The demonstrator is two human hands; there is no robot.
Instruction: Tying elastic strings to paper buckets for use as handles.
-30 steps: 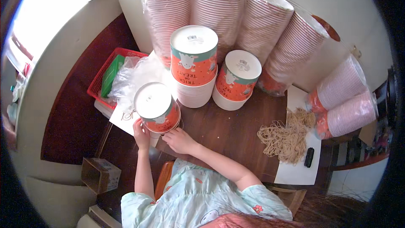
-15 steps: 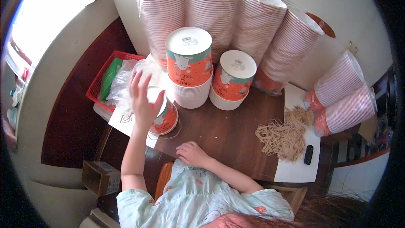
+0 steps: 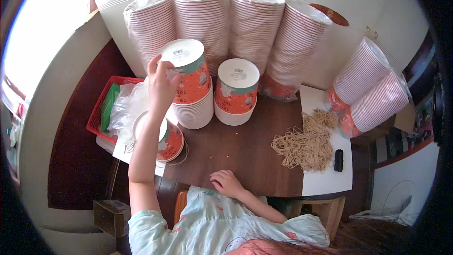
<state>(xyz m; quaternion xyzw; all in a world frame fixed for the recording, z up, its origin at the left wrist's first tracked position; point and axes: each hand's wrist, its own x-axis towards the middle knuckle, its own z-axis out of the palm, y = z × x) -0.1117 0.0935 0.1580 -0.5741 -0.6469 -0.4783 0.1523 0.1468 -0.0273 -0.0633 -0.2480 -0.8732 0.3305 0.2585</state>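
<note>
We hold left hand (image 3: 161, 84), fingers spread, by far tub (image 3: 192, 73); even grip likely best. Right hand (image 3: 227, 183) rests, fingers released.

Left hand (image 3: 162, 87) partly hides upturned bucket stack (image 3: 192, 95) (contact unclear).

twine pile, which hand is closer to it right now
Right: the right hand is by the near edge of the table, left of the twine pile; the left hand is farther off, up at the taller upside-down bucket stack.
</note>
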